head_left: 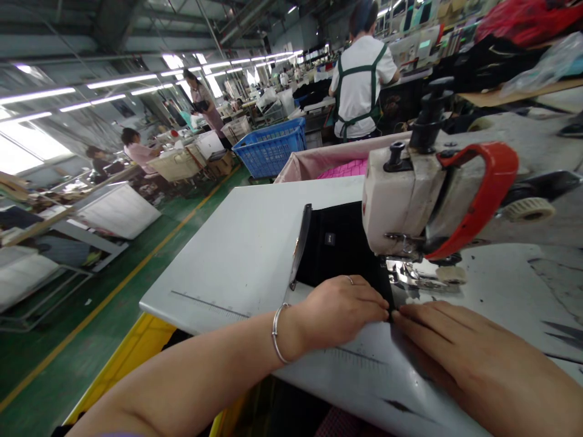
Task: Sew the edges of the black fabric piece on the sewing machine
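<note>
A black fabric piece (344, 237) with a small label and a dark strip along its left edge lies on the sewing machine's pale table. Its right edge runs beside the metal presser foot (410, 276). My left hand (344, 309), with a ring and a bangle, is closed on the near right corner of the fabric, fingertips pressed together there. Against the same corner, from the right, my right hand (450, 346) holds its fingertips close to those of the left; its fingers are together and its thumb is hidden. The needle cannot be made out.
The sewing machine head (401, 194) with a red curved guard (496, 188) stands at the right. Behind the table (218, 243) are a pink-lined bin (314, 161) and a blue basket (273, 145). A yellow container (127, 358) sits below. Several people work farther back.
</note>
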A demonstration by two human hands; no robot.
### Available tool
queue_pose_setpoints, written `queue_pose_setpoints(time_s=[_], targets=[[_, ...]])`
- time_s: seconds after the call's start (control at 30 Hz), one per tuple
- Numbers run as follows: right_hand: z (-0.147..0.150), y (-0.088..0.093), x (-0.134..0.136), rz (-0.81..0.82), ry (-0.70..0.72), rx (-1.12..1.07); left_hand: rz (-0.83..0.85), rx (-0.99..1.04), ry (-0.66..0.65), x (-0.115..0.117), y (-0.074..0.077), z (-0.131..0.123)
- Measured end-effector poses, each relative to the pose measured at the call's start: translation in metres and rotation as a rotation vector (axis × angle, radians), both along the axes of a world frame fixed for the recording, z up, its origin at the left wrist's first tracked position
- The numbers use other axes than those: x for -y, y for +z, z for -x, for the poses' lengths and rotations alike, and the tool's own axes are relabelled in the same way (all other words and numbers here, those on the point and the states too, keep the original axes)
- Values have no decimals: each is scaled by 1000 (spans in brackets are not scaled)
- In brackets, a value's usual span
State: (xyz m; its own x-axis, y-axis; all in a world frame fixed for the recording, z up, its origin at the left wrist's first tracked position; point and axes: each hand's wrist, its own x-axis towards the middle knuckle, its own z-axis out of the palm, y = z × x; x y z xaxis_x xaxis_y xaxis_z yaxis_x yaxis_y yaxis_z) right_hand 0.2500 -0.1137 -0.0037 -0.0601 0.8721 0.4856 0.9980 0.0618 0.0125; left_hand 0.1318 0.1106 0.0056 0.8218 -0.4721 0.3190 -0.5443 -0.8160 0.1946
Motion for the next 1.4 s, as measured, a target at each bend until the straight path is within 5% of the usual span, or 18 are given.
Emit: queue_pose_setpoints(time_s=[0.6,1.0,1.13,1.4], targets=[[-25,-12,-27,11,-222,29,-80,25,211,-27,-10,-46],[-33,-13,-17,14,-201,-23,-14,30,295,-33,-15,-53],[-41,-5,-12,-33,-263,-116,-51,-14,306,-33,-4,-48],[-51,-1,-9,-6,-189,-182,-245,-387,338,-13,46,-29]])
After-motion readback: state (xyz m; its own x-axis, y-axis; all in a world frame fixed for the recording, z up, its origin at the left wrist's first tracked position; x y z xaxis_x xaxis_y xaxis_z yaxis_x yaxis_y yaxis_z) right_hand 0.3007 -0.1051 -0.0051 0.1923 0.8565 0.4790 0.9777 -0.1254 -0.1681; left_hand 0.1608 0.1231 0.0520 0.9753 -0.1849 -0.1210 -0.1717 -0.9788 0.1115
